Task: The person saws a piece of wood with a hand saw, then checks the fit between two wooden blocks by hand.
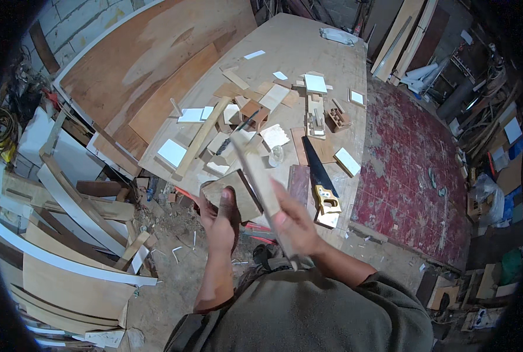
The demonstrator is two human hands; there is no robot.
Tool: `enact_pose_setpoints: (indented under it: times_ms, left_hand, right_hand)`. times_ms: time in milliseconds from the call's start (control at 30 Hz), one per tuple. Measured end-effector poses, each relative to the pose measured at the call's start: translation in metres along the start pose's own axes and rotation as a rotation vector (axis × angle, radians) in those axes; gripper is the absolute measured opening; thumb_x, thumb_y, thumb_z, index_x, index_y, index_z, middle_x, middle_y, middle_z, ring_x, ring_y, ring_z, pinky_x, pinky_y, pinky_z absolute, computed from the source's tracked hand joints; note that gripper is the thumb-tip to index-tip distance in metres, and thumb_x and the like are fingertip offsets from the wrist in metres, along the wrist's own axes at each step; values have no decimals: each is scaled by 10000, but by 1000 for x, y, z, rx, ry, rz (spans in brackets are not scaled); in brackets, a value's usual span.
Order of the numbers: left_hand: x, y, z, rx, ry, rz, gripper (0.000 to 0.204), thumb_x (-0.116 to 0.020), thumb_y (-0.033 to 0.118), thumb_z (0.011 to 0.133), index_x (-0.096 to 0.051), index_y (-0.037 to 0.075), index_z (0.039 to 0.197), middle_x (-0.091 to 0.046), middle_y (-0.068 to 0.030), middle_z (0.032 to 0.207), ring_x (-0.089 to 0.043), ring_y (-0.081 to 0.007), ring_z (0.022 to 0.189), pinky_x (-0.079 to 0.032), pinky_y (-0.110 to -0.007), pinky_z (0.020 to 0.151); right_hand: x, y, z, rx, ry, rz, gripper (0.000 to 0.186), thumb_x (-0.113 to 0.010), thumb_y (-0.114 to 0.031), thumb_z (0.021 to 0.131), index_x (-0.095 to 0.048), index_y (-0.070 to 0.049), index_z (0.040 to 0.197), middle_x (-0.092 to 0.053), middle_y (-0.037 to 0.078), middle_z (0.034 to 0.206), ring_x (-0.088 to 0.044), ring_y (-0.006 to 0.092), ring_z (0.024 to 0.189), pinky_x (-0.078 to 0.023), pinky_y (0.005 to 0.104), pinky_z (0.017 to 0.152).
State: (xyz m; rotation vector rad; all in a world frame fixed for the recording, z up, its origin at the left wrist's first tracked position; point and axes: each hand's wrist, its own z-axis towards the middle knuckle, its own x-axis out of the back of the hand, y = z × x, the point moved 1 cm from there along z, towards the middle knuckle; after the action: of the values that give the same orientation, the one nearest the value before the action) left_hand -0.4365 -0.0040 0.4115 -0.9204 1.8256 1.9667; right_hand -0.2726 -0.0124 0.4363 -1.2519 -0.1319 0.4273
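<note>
My left hand (221, 216) grips a flat, roughly square wooden board (238, 192) by its near edge, holding it over the front edge of the workbench (308, 53). My right hand (294, 220) is closed around a long narrow wooden strip (260, 179) that slants up and away to the left, crossing over the board. The strip is blurred. A handsaw (320, 176) with a dark blade and a yellow handle lies on the bench just right of my right hand.
Several wood offcuts and white panel pieces (172, 152) litter the bench. Large plywood sheets (150, 64) lean against the wall on the left. Planks and scrap (79, 199) pile up at lower left. A red patterned floor (414, 164) lies to the right, with stacked clutter beyond.
</note>
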Motion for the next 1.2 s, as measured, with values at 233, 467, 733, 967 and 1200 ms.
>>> enact_pose_setpoints:
  times_ms: [233,467,733,967,1200]
  left_hand:
    - [2,-9,-14,-221,-71,539,664,-692,240,955,-339,-8,1459,-549,-128,1306,-548,-219,1180,-455,-360,1006]
    - [-22,-18,-22,-26,-292,569,535,-716,208,935,-396,-12,1304,-558,-135,1226,-563,-201,1103,-476,-340,929]
    - [-45,-28,-18,167,-202,227,511,-704,-27,858,-448,-31,1300,-581,-138,1220,-581,-190,1127,-506,-327,961]
    - [-67,-61,-36,282,-188,-21,481,-643,-25,913,-449,9,1352,-581,-156,1260,-598,-259,1162,-533,-434,951]
    - [-117,-90,-72,439,-326,153,486,-621,-20,925,-362,36,1332,-600,-216,1209,-704,-299,962,-595,-390,710]
  right_hand:
    - [5,-19,19,172,-56,-237,632,-560,-225,986,-333,6,1528,-291,176,1520,-268,277,1442,-202,370,1164]
    - [27,-5,-17,199,147,-352,635,-570,-201,983,-324,3,1533,-311,206,1531,-279,295,1446,-218,375,1165]
    - [93,-6,-44,-173,606,207,537,-484,-291,1050,-370,-82,1532,-601,0,1048,-537,65,859,-464,221,755]
    - [116,-5,-97,-158,722,120,615,-474,-418,1019,-374,-49,1501,-605,107,1213,-615,173,1019,-516,327,851]
    - [135,-49,-143,-18,668,96,634,-501,-241,1028,-253,10,1554,-385,115,1539,-389,183,1363,-286,314,1128]
